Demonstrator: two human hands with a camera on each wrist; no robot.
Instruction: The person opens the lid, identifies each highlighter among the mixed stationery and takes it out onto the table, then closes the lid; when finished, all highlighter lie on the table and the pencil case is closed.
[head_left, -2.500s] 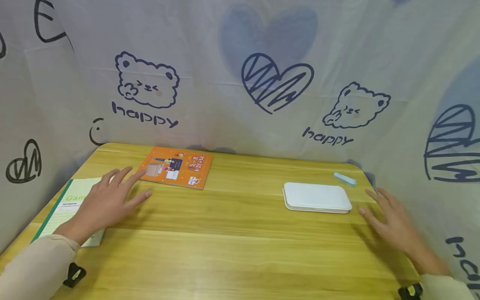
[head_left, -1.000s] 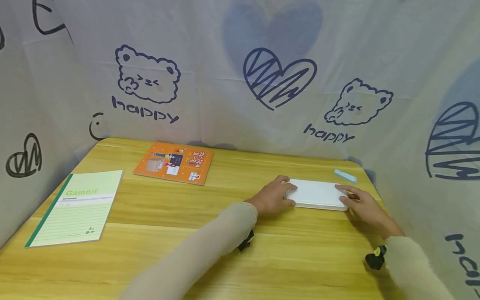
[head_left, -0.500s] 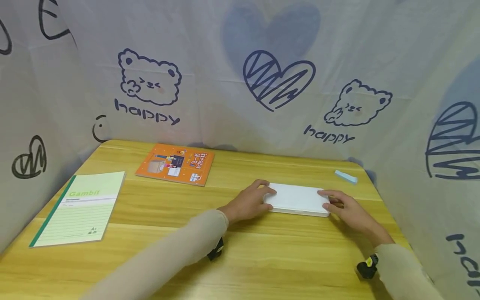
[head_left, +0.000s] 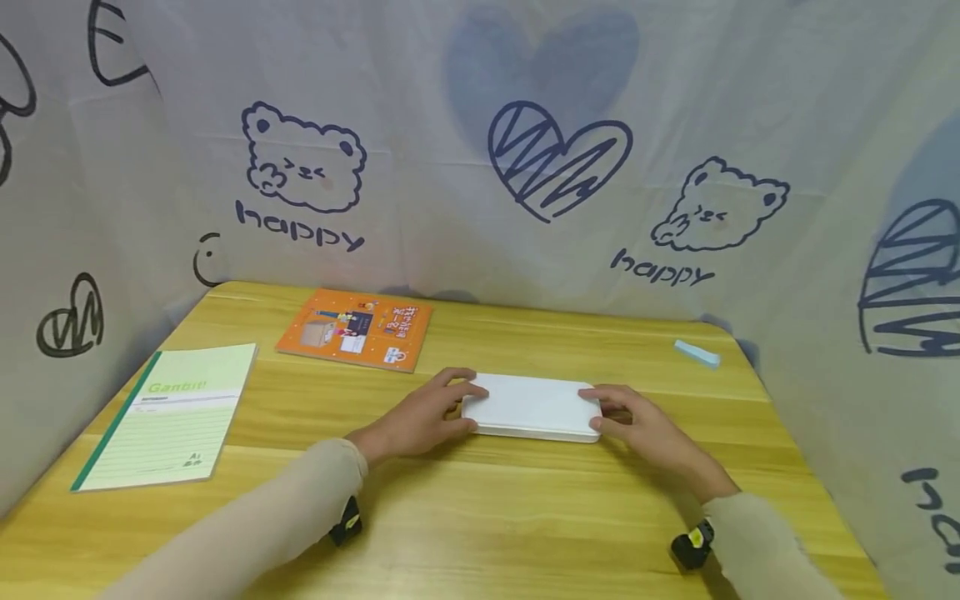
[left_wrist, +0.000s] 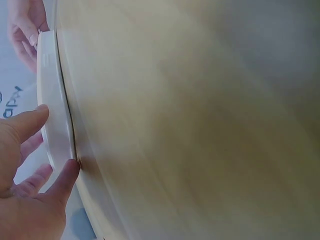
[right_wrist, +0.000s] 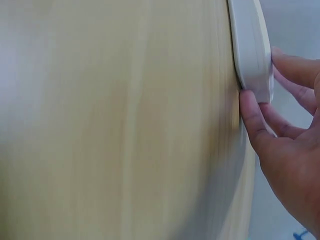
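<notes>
A flat white pencil case with rounded corners lies lengthwise near the middle of the wooden table, its lid shut. At its left end my left hand grips it, thumb on the front side and index finger on top. My right hand holds the opposite end in a similar way. In the left wrist view a seam runs along the side of the case, and the thumb reaches its lower edge. The right wrist view shows fingers around the case's rounded end. Its underside is hidden.
A pale green notebook lies at the left, and an orange booklet near the back edge. Towards the back right corner is a small light blue bar. A printed white curtain stands behind the wooden table.
Both hands came in from the sides and took hold of the pencil case by its ends. It has since moved left and slightly nearer, from the right side towards the middle.
</notes>
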